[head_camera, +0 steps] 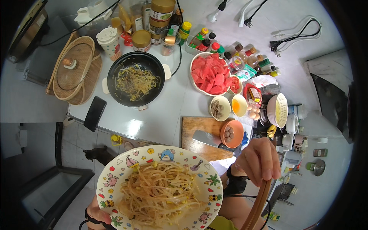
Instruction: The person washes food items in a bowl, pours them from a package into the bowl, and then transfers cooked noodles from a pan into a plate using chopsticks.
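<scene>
My left hand (98,211) grips the lower left rim of a white oval plate (204,178) printed with cartoon pictures. Cooked bean sprouts (159,192) are heaped on the plate, which is close to the camera. At the lower right, my right hand (257,161) holds a pair of wooden chopsticks (257,205) pointing downward. On the counter beyond, a black electric pan (158,86) contains more bean sprouts (136,82). Both wrists wear black straps with cables.
A cleaver (206,138) and an orange bowl of meatballs (239,126) rest on the wooden cutting board (192,123). Behind are a bowl of cut watermelon (210,74) and several bottles. A phone (95,113) overhangs the counter's front edge. A black cat (100,155) is on the floor.
</scene>
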{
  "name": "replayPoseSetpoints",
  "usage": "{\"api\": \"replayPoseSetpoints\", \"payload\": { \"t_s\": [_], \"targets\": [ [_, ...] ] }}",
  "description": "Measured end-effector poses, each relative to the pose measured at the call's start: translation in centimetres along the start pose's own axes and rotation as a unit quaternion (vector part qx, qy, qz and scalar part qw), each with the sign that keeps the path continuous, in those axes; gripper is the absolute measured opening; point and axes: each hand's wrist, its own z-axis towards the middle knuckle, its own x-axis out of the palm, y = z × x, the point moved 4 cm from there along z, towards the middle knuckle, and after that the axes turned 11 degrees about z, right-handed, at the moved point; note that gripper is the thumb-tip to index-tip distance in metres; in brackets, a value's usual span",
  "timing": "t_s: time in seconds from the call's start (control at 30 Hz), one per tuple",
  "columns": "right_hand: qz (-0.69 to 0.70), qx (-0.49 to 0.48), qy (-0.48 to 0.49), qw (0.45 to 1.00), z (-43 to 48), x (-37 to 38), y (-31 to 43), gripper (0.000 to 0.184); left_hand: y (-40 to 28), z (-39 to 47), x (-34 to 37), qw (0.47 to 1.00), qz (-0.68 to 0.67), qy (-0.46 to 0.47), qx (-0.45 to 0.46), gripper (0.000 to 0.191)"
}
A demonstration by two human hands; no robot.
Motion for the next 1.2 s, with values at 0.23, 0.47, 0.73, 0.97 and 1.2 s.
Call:
{"api": "replayPoseSetpoints", "payload": {
  "t_s": [0.23,0.47,0.73,0.97,1.2],
  "targets": [
    [-0.015,-0.041,-0.088,0.995,-0.9,-2.6,2.6,0.032,0.0,-0.4,0.2,1.000,-0.007,0.006,0.002,0.092],
    [-0.096,-0.107,-0.217,0.966,-3.0,-3.9,6.4,0.029,-0.1,-0.5,0.5,1.000,-0.024,0.007,0.015,0.092],
    [-0.145,-0.100,-0.183,0.967,-2.7,-4.2,7.2,0.032,0.5,-0.7,-0.1,1.000,-0.024,0.005,0.013,0.093],
    [-0.056,-0.113,-0.168,0.978,-2.4,-5.1,8.5,0.029,0.6,-0.5,0.0,0.998,-0.024,0.014,0.050,0.096],
    [-0.017,-0.130,-0.147,0.980,-2.9,-5.4,9.5,0.026,1.1,0.2,0.1,0.999,-0.028,0.004,0.041,0.097]
  ]
}}
